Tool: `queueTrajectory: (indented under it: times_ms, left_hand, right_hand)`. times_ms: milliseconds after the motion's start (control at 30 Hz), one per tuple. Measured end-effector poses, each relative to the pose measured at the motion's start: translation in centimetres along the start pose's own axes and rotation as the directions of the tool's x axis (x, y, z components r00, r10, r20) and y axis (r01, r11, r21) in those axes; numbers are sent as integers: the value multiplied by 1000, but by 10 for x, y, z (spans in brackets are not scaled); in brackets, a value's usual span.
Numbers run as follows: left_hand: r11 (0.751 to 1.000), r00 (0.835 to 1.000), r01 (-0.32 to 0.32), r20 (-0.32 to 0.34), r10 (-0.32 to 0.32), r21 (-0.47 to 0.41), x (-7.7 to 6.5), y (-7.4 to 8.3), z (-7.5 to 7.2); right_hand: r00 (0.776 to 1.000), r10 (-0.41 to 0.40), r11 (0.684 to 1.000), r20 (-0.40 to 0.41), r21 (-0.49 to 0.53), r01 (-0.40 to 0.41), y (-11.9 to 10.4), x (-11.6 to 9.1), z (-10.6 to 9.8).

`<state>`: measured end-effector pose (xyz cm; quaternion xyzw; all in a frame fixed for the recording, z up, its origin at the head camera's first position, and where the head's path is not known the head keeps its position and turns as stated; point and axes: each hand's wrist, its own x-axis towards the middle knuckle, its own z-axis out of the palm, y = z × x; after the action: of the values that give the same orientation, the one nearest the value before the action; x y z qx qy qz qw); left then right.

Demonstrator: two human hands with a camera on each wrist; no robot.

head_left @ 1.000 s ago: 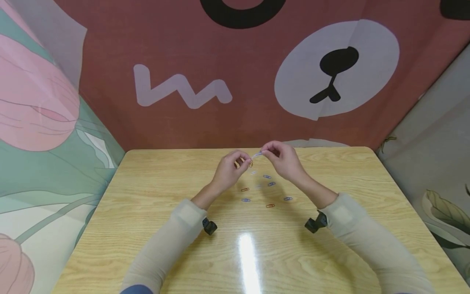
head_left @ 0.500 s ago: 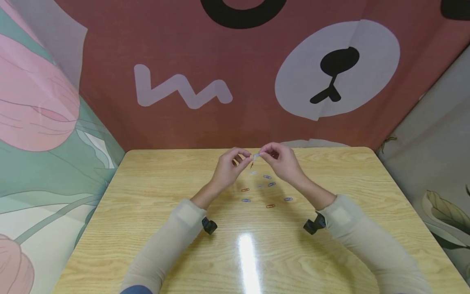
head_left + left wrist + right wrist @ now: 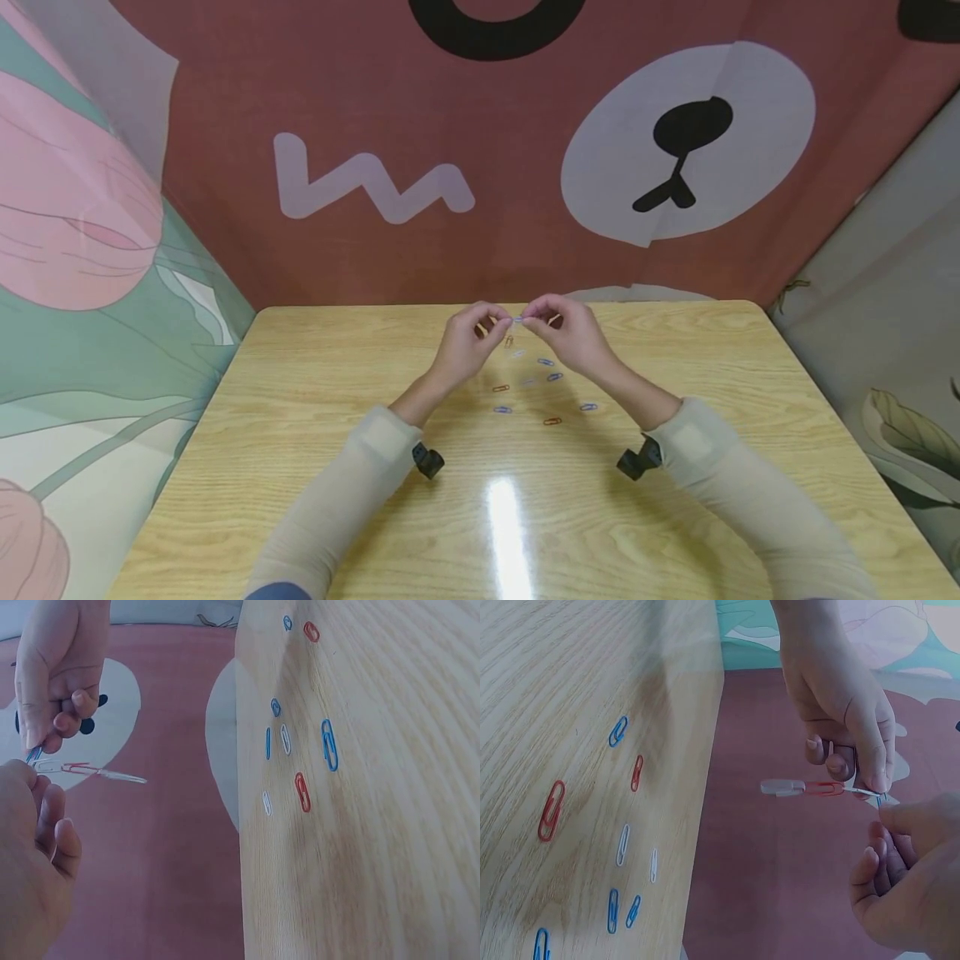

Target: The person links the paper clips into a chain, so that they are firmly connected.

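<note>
Both hands are raised above the far part of the table, fingertips almost meeting. My right hand (image 3: 573, 335) pinches a blue paper clip (image 3: 34, 754) between thumb and forefinger. Thumb and forefinger of my left hand (image 3: 467, 342) pinch the top white paper clip (image 3: 860, 791) of a short chain, right at the blue clip. Below it in the chain hang a red paper clip (image 3: 823, 789) and another white paper clip (image 3: 781, 787). Fingertips partly hide where the blue and white clips meet.
On the wooden table (image 3: 300, 367) below lie several loose paper clips: blue ones such as the nearest blue clip (image 3: 588, 407), red ones like the front red clip (image 3: 552, 421), and white ones (image 3: 622, 844). A printed cloth (image 3: 360, 267) hangs behind the far edge.
My right hand has moved left, bringing the blue paper clip to my left fingertips. The chain has swung a little below my left hand, which otherwise stays nearly in place.
</note>
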<state>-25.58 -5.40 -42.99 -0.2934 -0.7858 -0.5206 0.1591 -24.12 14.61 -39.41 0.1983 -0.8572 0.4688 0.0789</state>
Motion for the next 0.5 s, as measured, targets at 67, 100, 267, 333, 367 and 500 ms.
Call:
queueTrajectory:
  times_ms: [67, 100, 267, 333, 367, 500]
  left_hand:
    - [1000, 1000, 0, -10, 0, 1, 0, 0, 0]
    - [1000, 1000, -1, -15, 1, 2, 0, -1, 0]
    - [1000, 1000, -6, -26, 6, 5, 0, -1, -1]
    - [1000, 1000, -7, -25, 7, 6, 0, 0, -1]
    - [1000, 1000, -6, -24, 6, 5, 0, 0, -1]
    - [1000, 1000, -2, -23, 2, 3, 0, 0, -2]
  right_hand:
    - [1000, 1, 1000, 15, 1, -1, 1, 0, 0]
    - [1000, 4, 1000, 23, 4, -4, 2, 0, -1]
    - [998, 34, 999, 51, 3, -34, 10, -2, -6]
    - [997, 45, 999, 63, -4, -44, 13, -4, -9]
    - [996, 49, 999, 70, -8, -48, 15, -5, -11]
    - [995, 59, 998, 83, -27, -57, 25, -13, -20]
